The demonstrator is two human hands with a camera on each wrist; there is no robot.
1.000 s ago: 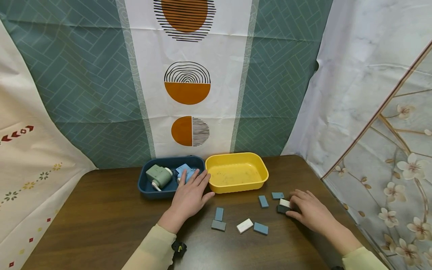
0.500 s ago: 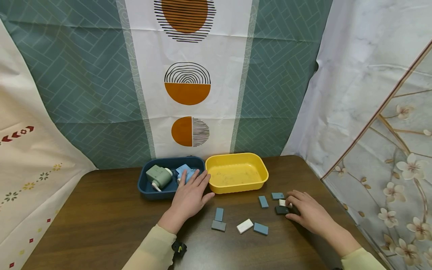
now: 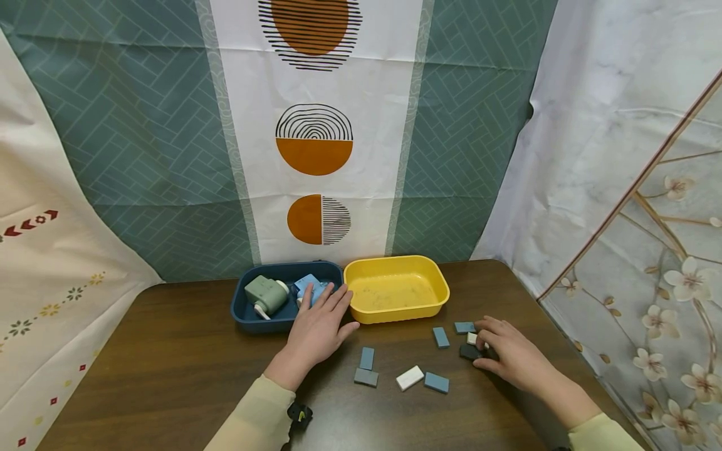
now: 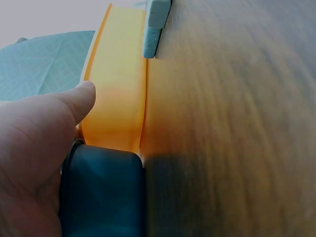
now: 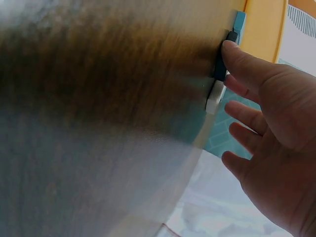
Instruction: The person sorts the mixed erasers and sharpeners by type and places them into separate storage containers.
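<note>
Right hand (image 3: 516, 357), lower right of head view: thumb tip at small black rectangular block (image 3: 468, 352), bent fingers at small white rectangular block (image 3: 471, 339); pinching or merely touching, cannot tell. Both blocks on brown wood-grain desk (image 3: 169, 363), right of centre. Probably light, stiff, smooth; best pinched across long edges. Left hand (image 3: 317, 329), near centre: released, fingers straight, spread, over dark blue tray (image 3: 262, 326).

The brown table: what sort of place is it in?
Probably a curtained-off spot indoors, though I can't tell which room: patterned cloths hang around the brown table, which holds a yellow tray and small tiles.
</note>
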